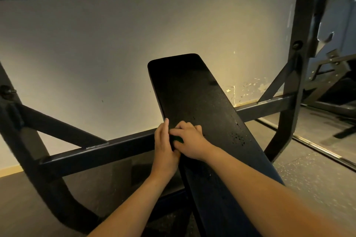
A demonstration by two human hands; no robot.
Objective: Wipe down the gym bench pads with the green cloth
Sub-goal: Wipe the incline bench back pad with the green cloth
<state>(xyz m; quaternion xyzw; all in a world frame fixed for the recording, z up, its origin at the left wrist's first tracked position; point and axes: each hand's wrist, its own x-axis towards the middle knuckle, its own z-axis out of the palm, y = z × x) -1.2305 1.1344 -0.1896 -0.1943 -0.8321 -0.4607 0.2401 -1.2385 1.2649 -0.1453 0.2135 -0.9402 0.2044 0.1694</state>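
A long black bench pad runs from the bottom centre up toward the wall. Both my hands meet at its left edge, about halfway along. My right hand lies on the pad with curled fingers over the green cloth, of which only a small bright patch shows between the hands. My left hand stands upright against the pad's left side, fingers straight, touching the cloth and my right hand. Water droplets glisten on the pad to the right of my hands.
A dark steel rack frame surrounds the bench: a horizontal crossbar behind the pad, a slanted upright at the right, a curved leg at the left. The pale wall stands close behind. A mirror is at the right.
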